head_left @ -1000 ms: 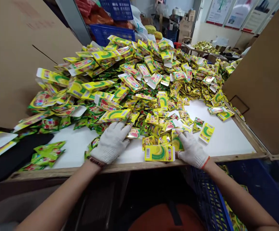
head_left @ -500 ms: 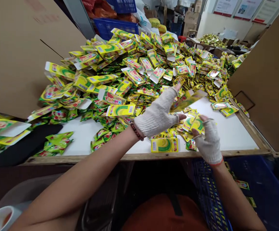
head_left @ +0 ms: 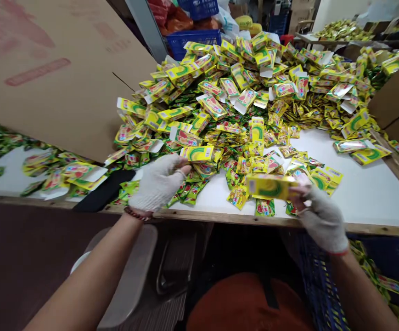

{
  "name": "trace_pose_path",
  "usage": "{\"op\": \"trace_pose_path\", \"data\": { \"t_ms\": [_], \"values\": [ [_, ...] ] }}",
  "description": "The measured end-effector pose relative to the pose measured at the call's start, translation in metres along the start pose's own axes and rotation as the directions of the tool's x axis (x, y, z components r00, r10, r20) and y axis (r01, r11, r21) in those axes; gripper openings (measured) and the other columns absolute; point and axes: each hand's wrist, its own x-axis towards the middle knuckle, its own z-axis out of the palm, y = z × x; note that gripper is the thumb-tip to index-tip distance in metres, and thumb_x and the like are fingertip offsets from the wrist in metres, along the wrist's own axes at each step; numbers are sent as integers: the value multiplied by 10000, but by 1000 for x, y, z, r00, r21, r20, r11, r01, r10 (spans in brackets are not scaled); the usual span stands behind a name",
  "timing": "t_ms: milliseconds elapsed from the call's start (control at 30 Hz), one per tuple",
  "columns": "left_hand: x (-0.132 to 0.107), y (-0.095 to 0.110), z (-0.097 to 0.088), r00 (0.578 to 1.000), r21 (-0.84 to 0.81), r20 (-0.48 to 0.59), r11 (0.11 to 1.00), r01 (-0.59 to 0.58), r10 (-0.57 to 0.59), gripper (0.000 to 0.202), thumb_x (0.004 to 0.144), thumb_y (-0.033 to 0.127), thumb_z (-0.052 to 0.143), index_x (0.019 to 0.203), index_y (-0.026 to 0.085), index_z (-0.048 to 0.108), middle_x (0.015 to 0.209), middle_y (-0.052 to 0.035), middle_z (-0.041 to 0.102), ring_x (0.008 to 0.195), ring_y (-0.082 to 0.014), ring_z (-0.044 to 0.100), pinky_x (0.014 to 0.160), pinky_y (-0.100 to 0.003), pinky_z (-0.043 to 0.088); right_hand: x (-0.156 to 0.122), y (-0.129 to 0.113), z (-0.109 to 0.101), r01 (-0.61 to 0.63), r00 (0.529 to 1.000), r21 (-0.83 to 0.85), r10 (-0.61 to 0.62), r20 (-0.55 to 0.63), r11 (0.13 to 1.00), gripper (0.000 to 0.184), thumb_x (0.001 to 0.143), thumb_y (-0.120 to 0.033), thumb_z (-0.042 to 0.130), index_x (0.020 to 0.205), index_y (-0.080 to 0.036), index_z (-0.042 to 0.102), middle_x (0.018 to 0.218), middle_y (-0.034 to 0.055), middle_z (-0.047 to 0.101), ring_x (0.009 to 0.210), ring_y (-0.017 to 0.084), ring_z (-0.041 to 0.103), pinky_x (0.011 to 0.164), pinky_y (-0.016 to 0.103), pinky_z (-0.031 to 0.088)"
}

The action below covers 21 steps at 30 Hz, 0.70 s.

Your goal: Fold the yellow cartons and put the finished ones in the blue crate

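Note:
My right hand (head_left: 319, 214), in a white fingerless glove, grips the right end of a small yellow carton (head_left: 270, 187) with a green curved print. The carton lies sideways above the table's front part and is blurred by motion. My left hand (head_left: 161, 181), gloved the same way, reaches to the near edge of the pile, its thumb and forefinger slightly apart. Just beyond its fingertips lies another yellow carton (head_left: 197, 153). Green candy packets (head_left: 188, 191) lie beside that hand, and its lower fingers are hidden. Loose yellow packets (head_left: 238, 196) lie near the held carton.
A big heap of cartons and packets (head_left: 227, 87) covers the back of the white table (head_left: 364, 193). Cardboard walls (head_left: 64, 69) flank it. A black strip (head_left: 104, 191) lies at left. Below right stands a blue crate (head_left: 385, 257) with packets; an empty-looking stool (head_left: 130, 276) is below left.
My left hand has moved left and away from the right hand, to the pile's near edge. My right hand now holds a yellow carton out sideways. The view has shifted left.

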Motion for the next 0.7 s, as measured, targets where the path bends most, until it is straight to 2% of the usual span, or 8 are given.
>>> {"op": "trace_pose_path", "data": {
  "t_ms": [100,200,300,400,500,533,600,700],
  "values": [
    [-7,-17,-12,997,81,13,994,79,-80,271,816,451,542,875,227,683,845,-38,703,812,-235,631,735,-308,462,10,5,-24,-67,959,-308,-24,-283,949,229,879,-212,608,1096,-237,678,1054,101,678,1003,262,646,869,449,527],
    [-12,-12,1,990,72,136,997,22,-32,312,839,463,482,701,220,619,668,-14,623,671,-192,559,630,-283,402,13,-1,-26,-121,944,-384,-13,-329,916,283,871,-249,616,1148,-206,657,1205,148,624,1156,304,583,944,495,496],
    [-15,12,32,956,-3,294,1000,-28,27,362,865,491,449,659,219,569,637,1,573,645,-168,523,608,-270,378,11,-15,-3,-38,995,-214,17,-101,976,163,906,-217,548,1024,-215,661,991,89,666,971,245,638,869,428,523],
    [-18,41,68,917,22,396,997,-68,53,319,786,534,593,739,218,599,734,-15,615,701,-181,552,633,-280,385,11,-28,30,-3,976,-130,31,214,992,190,927,-184,477,855,-218,649,804,53,629,771,191,607,730,321,507],
    [-22,59,92,916,87,398,993,-85,44,314,701,497,700,713,214,566,749,-28,593,722,-195,546,623,-286,370,15,-32,55,-42,950,-277,124,287,960,161,887,-248,555,992,-194,665,945,96,639,893,233,603,789,335,495],
    [-23,61,96,918,70,394,995,-72,39,301,704,472,700,693,213,548,728,-20,575,708,-189,534,617,-285,367,16,-32,60,-60,941,-341,167,294,938,248,854,-276,602,1079,-185,656,1008,114,637,944,258,597,815,353,493],
    [-27,59,97,919,-54,392,998,-10,31,266,725,421,674,666,209,525,684,1,543,673,-167,508,611,-277,373,17,-27,66,-78,925,-422,224,308,903,407,810,-284,644,1200,-169,619,1082,136,633,1008,292,585,857,384,489],
    [-35,51,91,921,-408,387,888,213,-43,231,746,410,643,783,192,577,719,16,571,669,-140,520,627,-263,435,15,-19,65,-76,931,-399,208,300,914,339,814,-157,551,1140,-164,644,1014,120,666,1000,280,598,893,386,484]
  ]
}}
